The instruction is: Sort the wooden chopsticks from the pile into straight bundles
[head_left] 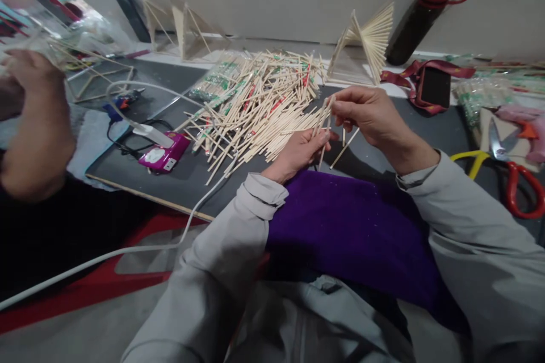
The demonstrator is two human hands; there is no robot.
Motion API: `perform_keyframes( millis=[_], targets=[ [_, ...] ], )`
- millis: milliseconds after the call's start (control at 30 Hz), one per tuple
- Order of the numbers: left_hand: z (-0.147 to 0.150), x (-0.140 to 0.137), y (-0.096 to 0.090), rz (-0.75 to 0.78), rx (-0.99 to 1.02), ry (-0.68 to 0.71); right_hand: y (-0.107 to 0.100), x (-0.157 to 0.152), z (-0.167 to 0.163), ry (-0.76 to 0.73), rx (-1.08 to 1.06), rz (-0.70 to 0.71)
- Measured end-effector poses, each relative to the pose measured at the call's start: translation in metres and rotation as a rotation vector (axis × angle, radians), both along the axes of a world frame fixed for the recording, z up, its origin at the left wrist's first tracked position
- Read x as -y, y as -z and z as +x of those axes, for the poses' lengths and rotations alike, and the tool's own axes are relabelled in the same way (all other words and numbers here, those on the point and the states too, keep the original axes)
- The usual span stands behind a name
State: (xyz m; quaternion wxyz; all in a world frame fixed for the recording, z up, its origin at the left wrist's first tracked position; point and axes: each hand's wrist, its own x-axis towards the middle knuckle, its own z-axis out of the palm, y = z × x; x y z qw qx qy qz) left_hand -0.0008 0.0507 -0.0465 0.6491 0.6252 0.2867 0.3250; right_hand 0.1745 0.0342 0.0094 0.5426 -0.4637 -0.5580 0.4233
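Observation:
Thin wooden sticks (327, 123) are pinched between the fingers of both my hands, above the table's front edge. My left hand (300, 153) grips their lower part with thumb and fingers closed. Higher up, my right hand (360, 113) pinches the upper ends between thumb and forefinger. Exactly how many sticks each hand holds I cannot tell. Just left of my hands spreads a large heap of loose wooden sticks (268, 105). A single stick (344, 148) slants down below my right hand. Under my forearms a purple cloth (340, 221) covers my lap and meets the table edge.
A purple power strip (164, 153) with a white cable stands left. Scissors (502, 150), a pink glue gun (525, 130) and a phone with a red strap (434, 86) lie right. Behind stand a fan-shaped stick model (366, 45) and a dark bottle (419, 22). Another person's arm (40, 119) is far left.

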Motion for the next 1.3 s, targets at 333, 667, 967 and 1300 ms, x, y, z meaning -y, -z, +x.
perform_keyframes(
  millis=[333,667,967,1300],
  targets=[
    [0.013,-0.001,-0.006,0.006,0.161,0.178,-0.011,0.010,0.000,-0.049,0.023,0.163],
    [0.022,-0.004,-0.010,0.167,-0.025,0.111,-0.015,0.016,-0.006,-0.068,0.092,0.124],
    [0.005,-0.015,-0.006,0.164,-0.006,0.021,-0.014,0.013,-0.004,-0.007,0.232,0.086],
    [0.004,-0.008,-0.008,0.200,-0.058,-0.068,-0.014,0.012,-0.007,0.063,0.340,0.169]
  ],
)
